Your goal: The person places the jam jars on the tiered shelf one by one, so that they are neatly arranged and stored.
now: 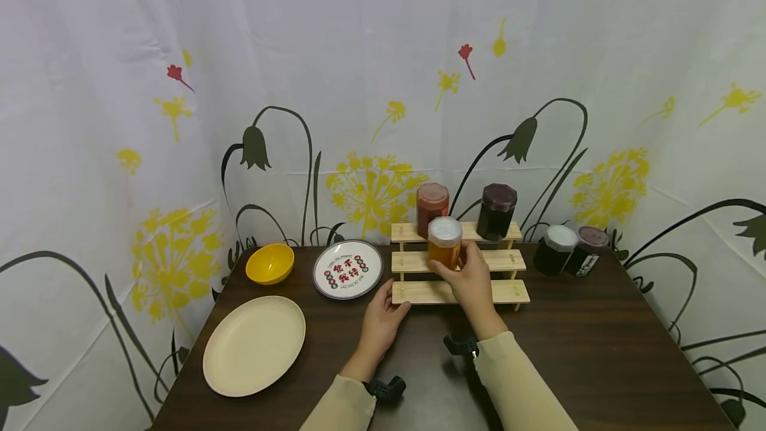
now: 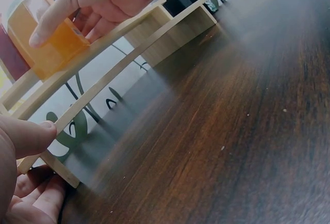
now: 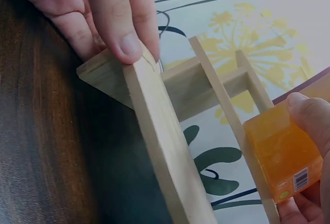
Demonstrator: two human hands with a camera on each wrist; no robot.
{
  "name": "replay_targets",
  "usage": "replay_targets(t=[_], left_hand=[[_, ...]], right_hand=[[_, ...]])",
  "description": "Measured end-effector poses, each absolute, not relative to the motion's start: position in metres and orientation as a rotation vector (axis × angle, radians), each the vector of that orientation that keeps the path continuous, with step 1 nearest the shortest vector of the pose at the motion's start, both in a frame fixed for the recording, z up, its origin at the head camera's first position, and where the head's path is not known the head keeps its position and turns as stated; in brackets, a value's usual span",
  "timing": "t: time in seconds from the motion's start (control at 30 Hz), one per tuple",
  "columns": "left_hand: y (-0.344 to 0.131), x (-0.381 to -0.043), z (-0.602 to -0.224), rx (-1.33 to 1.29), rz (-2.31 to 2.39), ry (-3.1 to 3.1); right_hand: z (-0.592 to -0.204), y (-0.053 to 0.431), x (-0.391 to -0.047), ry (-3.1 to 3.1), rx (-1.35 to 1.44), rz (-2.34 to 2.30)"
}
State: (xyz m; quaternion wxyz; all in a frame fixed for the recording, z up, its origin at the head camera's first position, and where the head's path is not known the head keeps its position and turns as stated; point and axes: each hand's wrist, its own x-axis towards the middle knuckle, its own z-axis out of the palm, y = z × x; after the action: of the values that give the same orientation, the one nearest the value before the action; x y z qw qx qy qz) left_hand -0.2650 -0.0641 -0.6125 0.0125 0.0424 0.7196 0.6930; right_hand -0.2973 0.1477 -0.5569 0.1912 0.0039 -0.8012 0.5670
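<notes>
A three-step wooden rack (image 1: 419, 292) stands on the dark table. My right hand (image 1: 474, 288) holds an orange jar with a whitish lid (image 1: 445, 248) at the middle step, thumb on one side and fingers on the other. In the right wrist view the orange jar (image 3: 281, 149) shows a barcode label near its base, right at the step's edge. My left hand (image 1: 380, 324) grips the left end of the lowest step; its thumb (image 2: 33, 136) lies on the wood with the other fingers beyond. On the top step are a red jar (image 1: 432, 210) and a dark jar (image 1: 497, 213).
Right of the rack, a dark jar with a white lid (image 1: 558, 249) and one with a purplish lid (image 1: 586, 255) stand side by side. To the left are a yellow bowl (image 1: 270, 264), a white plate with red characters (image 1: 326, 285) and a cream oval plate (image 1: 254, 346). A patterned curtain (image 1: 359, 85) hangs behind.
</notes>
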Motion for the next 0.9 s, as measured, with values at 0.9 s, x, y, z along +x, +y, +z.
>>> replay_targets(t=[0.9], left_hand=[[-0.064, -0.264, -0.615, 0.118, 2.174, 2.232]], right_hand=[[-0.551, 0.171, -0.274, -2.347, 0.084, 1.551]])
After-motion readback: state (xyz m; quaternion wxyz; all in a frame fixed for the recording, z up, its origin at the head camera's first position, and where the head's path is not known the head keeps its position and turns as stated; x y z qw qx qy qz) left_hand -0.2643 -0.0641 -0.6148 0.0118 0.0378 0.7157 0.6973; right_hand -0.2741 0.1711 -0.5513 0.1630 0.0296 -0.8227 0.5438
